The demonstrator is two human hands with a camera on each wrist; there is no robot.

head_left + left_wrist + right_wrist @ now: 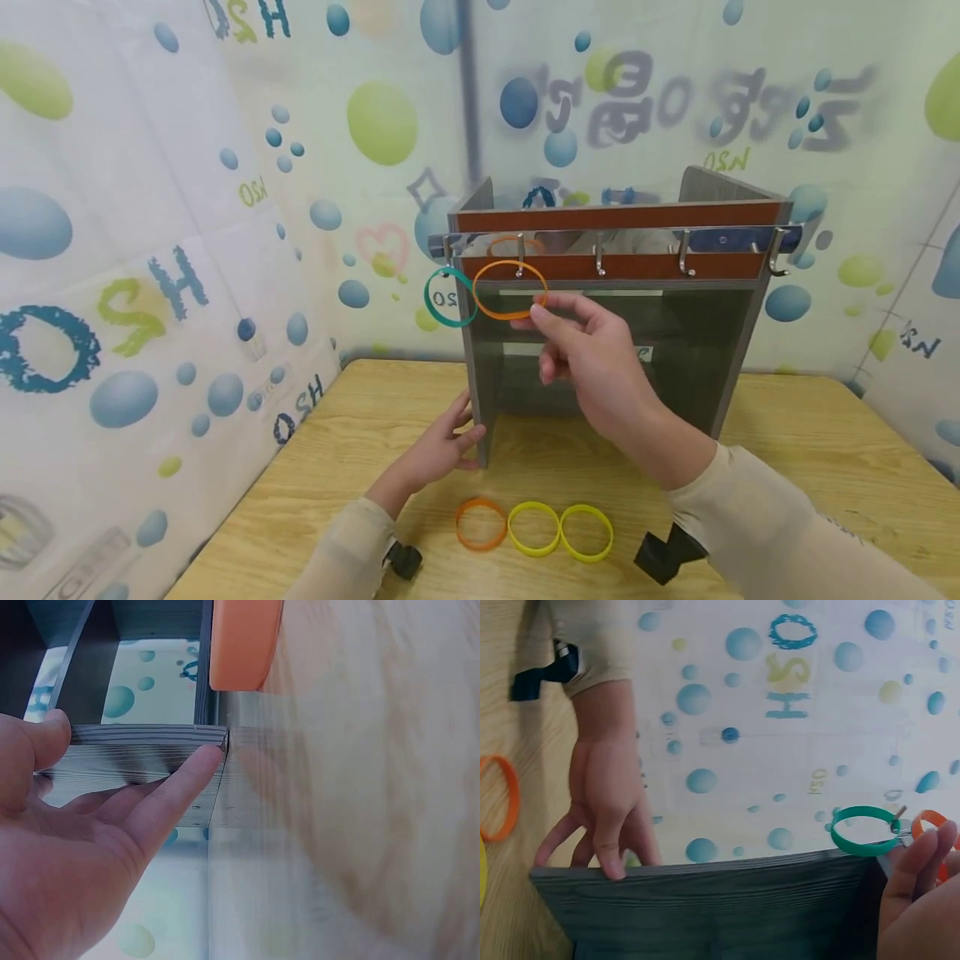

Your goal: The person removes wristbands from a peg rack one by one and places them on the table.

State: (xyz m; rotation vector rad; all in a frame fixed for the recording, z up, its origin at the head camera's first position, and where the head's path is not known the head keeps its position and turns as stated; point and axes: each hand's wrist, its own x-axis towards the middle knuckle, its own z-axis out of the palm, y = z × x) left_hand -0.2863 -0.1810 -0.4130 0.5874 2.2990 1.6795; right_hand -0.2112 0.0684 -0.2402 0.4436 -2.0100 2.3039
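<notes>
An orange band (497, 316) is pinched by fingers of the right hand (596, 346), beside a teal band (427, 300) hung on the grey rack (570, 271). Its side panel (483, 367) is gripped by fingers of the left hand (441, 450).

Head view: illumination bright and diffuse; wide-angle stretch toward the edges. Interior of the cabinet (697, 350): shaded. Metal strip (641, 242) across the cabinet's front: mirror-like reflections. Lettering (622, 123) above the cabinet: soft-edged. Wrist views: dimmer, hazy, cool-toned. Left wrist view, tabletop (360, 787) beside the cabinet: glossy, grain blurred.
</notes>
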